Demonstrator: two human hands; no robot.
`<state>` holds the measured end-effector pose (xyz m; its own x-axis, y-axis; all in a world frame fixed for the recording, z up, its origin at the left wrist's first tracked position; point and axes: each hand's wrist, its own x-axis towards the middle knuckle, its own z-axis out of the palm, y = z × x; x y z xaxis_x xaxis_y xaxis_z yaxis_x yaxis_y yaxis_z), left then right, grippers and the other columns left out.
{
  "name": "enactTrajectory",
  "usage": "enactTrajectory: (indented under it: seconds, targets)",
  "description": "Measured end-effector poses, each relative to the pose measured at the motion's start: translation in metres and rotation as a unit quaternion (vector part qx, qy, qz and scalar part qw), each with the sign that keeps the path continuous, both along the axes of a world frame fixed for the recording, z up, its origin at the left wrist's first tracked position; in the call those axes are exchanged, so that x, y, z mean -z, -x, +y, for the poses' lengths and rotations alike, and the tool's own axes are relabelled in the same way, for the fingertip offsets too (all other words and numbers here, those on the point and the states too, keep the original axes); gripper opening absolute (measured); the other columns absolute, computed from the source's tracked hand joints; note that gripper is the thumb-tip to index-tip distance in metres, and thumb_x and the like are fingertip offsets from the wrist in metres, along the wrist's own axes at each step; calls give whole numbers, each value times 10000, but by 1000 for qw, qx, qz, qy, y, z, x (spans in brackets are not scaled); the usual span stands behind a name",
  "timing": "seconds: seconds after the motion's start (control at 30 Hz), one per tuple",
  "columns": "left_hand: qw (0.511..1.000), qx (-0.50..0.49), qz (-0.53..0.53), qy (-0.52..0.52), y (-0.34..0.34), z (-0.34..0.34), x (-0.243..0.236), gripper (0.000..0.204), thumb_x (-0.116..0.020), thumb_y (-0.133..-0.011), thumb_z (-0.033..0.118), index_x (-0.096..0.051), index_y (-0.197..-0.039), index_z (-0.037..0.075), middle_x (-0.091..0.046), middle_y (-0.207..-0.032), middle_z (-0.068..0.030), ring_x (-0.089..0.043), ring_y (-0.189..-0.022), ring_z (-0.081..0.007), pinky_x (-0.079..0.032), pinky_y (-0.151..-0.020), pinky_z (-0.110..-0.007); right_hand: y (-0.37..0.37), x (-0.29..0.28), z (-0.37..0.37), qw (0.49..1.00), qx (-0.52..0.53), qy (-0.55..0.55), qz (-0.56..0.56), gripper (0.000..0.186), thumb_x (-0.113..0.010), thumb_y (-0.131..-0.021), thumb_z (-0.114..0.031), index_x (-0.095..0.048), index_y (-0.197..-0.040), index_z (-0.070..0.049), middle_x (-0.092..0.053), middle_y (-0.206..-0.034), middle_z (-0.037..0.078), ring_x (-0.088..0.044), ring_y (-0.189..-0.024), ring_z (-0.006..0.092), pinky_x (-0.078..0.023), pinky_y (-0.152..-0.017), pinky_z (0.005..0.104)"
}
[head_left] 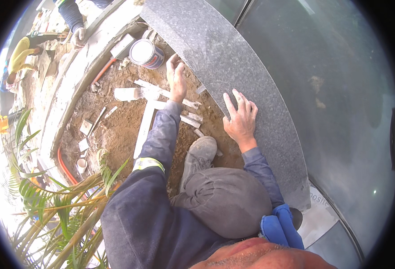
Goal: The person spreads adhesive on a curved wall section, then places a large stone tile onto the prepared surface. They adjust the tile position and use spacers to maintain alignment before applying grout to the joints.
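Observation:
A curved grey speckled stone slab (233,58) runs along the glass on my right. My right hand (241,115) lies over the slab's inner edge, fingers spread across its top. Farther ahead, my left hand (177,80) is beside the same edge with fingers stretched forward and slightly bent; nothing shows in it, and whether it touches the stone I cannot tell. Just beyond and left of it stands a closed round tin (146,54). On the soil below lie a white L-shaped piece (145,125), a pale flat blade-like piece (128,94) and several pale strips (186,102).
A low curved concrete kerb (72,89) bounds the soil (117,130) on the left. Palm fronds (63,206) and an orange pipe (65,166) are at lower left. Another person's gloved hand (78,37) rests on the kerb; a person in yellow (20,56) bends farther off.

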<state>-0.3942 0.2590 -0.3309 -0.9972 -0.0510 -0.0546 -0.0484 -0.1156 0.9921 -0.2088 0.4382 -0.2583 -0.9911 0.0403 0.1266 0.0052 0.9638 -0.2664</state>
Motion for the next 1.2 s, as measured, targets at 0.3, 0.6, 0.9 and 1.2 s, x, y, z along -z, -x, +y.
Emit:
enactTrajectory:
  seconds: [0.3, 0.6, 0.9, 1.2]
  targets:
    - [996, 37, 19, 75, -53, -18, 15, 483, -518, -1022, 198, -462, -1459, 2, -561, -1364, -162, -553, -1221, -260, -440, -1077, -414, 0, 2, 1, 1000, 0, 4, 11, 738, -714, -726, -125, -592, -1450, -188, -484, -1508, 90, -478, -1361, 274, -350, -1092, 517]
    - [963, 126, 91, 222, -93, -8, 14, 465, -670, -948, 84, -553, -1389, -5, -626, -1324, -163, -632, -1170, -285, -510, -990, -395, 1, -5, 6, 1000, -16, -1, 5, 723, -733, -742, -149, -583, -1449, -192, -500, -1504, 107, -492, -1356, 277, -383, -1068, 526]
    - [937, 123, 168, 281, -71, 12, 7, 248, -694, -852, -8, -655, -1095, -44, -666, -1031, -200, -672, -940, -377, -528, -816, -409, 2, -4, 6, 1000, -17, 2, 9, 737, -736, -721, -146, -597, -1445, -180, -507, -1478, 112, -505, -1329, 281, -371, -1069, 516]
    - [937, 120, 170, 282, -73, 14, 6, 222, -682, -855, -1, -659, -1074, -32, -648, -993, -203, -659, -905, -405, -531, -785, -444, 3, -5, 6, 1000, -21, -19, 0, 726, -764, -753, -197, -582, -1455, -176, -487, -1488, 130, -490, -1338, 296, -375, -1064, 516]
